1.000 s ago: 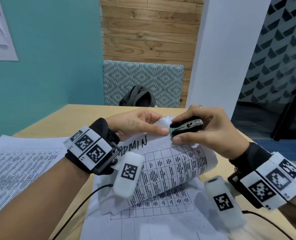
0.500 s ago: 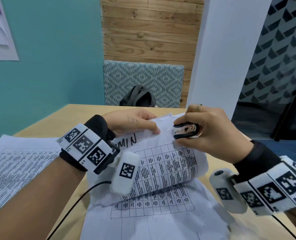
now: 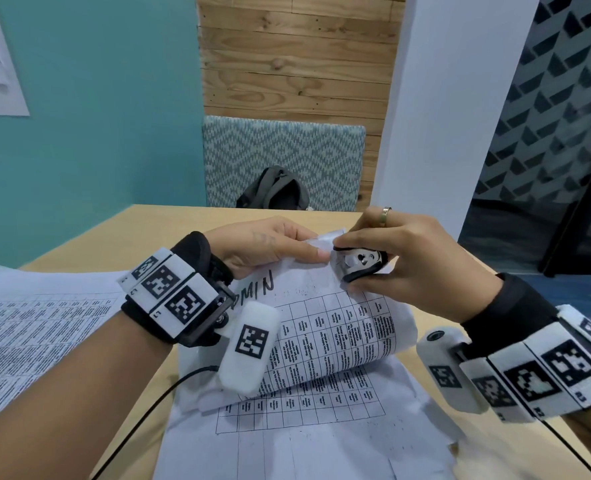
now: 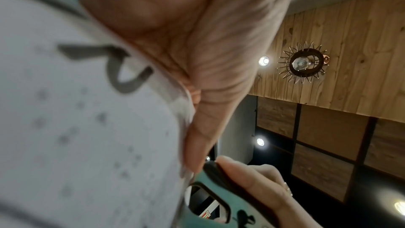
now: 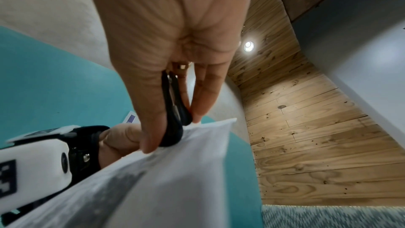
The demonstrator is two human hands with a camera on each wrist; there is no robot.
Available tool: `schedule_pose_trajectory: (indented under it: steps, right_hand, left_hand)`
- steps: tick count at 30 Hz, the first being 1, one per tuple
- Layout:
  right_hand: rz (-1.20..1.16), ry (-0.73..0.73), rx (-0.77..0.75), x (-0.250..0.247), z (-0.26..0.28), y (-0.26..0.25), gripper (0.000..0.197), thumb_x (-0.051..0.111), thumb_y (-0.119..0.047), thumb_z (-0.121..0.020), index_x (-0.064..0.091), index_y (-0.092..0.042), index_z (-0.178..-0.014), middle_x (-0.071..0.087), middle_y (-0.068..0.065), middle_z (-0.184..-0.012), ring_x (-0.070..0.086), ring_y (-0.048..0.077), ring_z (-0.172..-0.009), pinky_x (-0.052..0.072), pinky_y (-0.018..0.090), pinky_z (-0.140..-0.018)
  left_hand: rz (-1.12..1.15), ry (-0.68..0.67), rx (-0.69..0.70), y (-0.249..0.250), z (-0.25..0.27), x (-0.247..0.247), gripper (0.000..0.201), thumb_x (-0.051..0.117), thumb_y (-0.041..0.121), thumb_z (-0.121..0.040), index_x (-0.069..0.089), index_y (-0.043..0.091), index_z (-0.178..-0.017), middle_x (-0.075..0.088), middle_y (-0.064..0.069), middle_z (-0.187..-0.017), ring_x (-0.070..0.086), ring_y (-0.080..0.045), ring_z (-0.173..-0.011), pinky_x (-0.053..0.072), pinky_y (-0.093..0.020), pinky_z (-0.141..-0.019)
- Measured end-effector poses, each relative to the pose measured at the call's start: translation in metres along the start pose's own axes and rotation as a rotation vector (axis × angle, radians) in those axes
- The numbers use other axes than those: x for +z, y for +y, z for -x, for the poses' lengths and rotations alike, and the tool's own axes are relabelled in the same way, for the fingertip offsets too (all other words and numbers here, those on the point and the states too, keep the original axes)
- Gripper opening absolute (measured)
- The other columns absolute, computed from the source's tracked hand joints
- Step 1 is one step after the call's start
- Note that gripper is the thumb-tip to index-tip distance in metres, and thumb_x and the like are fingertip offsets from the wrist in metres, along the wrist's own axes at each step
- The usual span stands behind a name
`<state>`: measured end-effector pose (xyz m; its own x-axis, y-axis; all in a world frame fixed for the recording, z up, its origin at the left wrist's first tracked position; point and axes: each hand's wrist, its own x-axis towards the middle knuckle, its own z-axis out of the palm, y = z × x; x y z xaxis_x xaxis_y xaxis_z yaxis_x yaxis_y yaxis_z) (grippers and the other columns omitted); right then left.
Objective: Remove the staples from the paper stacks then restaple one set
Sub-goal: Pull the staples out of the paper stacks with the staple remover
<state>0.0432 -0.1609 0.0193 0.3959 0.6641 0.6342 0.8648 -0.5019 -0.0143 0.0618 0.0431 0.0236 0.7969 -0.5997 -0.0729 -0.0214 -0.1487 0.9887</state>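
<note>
A stapled paper stack, printed with a grid and the handwritten word ADMIN, is lifted off the table and curled over. My left hand pinches its top edge between thumb and fingers. My right hand squeezes a black and silver staple remover between thumb and fingers, its jaws set against the stack's top right corner. The remover shows edge-on in the right wrist view. The staple itself is hidden.
Loose printed sheets lie under the lifted stack on the wooden table. Another printed stack lies at the left. A patterned chair with a dark backpack stands beyond the far edge. Cables trail from both wrists.
My right hand has turned the staple remover and brought it down onto the stack's top corner, beside my left thumb. The left hand keeps its pinch on the paper.
</note>
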Motion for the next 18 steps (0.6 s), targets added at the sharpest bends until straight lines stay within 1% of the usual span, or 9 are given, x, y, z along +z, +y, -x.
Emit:
schedule_pose_trajectory:
  steps: [2,6,9,14,17,18]
  right_hand:
    - [0.012,0.003,-0.014,-0.0006,-0.0006,-0.0012,0.041,0.074,-0.02,-0.058,0.073,-0.009,-0.098,0.063,0.003,-0.084,0.062,0.024,-0.068,0.053,0.042,-0.054]
    - [0.038,0.005,-0.038,-0.0006,-0.0015,-0.0028,0.036,0.073,-0.019,-0.058,0.073,-0.009,-0.093,0.063,0.004,-0.081,0.062,0.025,-0.065,0.052,0.041,-0.052]
    - [0.054,0.005,-0.04,-0.0002,-0.0013,-0.0024,0.037,0.073,-0.02,-0.058,0.073,-0.01,-0.093,0.063,0.003,-0.082,0.062,0.025,-0.066,0.052,0.043,-0.051]
    - [0.059,0.01,-0.038,0.0003,-0.001,-0.0022,0.037,0.074,-0.02,-0.057,0.073,-0.01,-0.092,0.063,0.003,-0.081,0.062,0.027,-0.065,0.052,0.043,-0.051]
    - [0.067,0.01,-0.038,0.0007,-0.0015,-0.0027,0.031,0.074,-0.019,-0.058,0.074,-0.009,-0.087,0.063,0.005,-0.077,0.061,0.027,-0.062,0.052,0.041,-0.05]
    - [0.075,0.013,-0.04,0.001,-0.0015,-0.0027,0.029,0.073,-0.019,-0.059,0.074,-0.009,-0.086,0.062,0.005,-0.075,0.06,0.027,-0.06,0.051,0.04,-0.049]
  left_hand:
    - [0.009,0.006,0.004,-0.0001,-0.0005,-0.0002,0.018,0.05,0.001,-0.088,0.062,-0.007,-0.099,0.068,-0.011,-0.094,0.066,-0.009,-0.081,0.053,-0.017,-0.079]
    - [0.005,0.014,0.017,-0.001,-0.0013,0.0004,0.016,0.049,-0.001,-0.089,0.064,-0.003,-0.094,0.071,-0.005,-0.087,0.067,-0.007,-0.079,0.052,-0.014,-0.076]
    - [-0.002,0.008,0.015,-0.0007,-0.0007,-0.0002,0.016,0.049,0.0,-0.088,0.064,-0.003,-0.093,0.071,-0.006,-0.087,0.067,-0.009,-0.08,0.052,-0.015,-0.078]
    - [-0.006,0.016,0.016,-0.0008,-0.0007,-0.0005,0.016,0.05,0.0,-0.087,0.064,-0.004,-0.093,0.07,-0.008,-0.091,0.066,-0.009,-0.083,0.052,-0.016,-0.082]
    - [-0.039,0.025,0.023,-0.0025,-0.0025,-0.001,0.016,0.053,0.002,-0.085,0.065,-0.005,-0.094,0.066,-0.013,-0.099,0.062,-0.011,-0.091,0.048,-0.016,-0.09]
    - [-0.039,0.022,0.023,-0.0029,-0.003,-0.0011,0.017,0.054,0.003,-0.084,0.065,-0.005,-0.094,0.066,-0.013,-0.099,0.062,-0.011,-0.091,0.048,-0.017,-0.091]
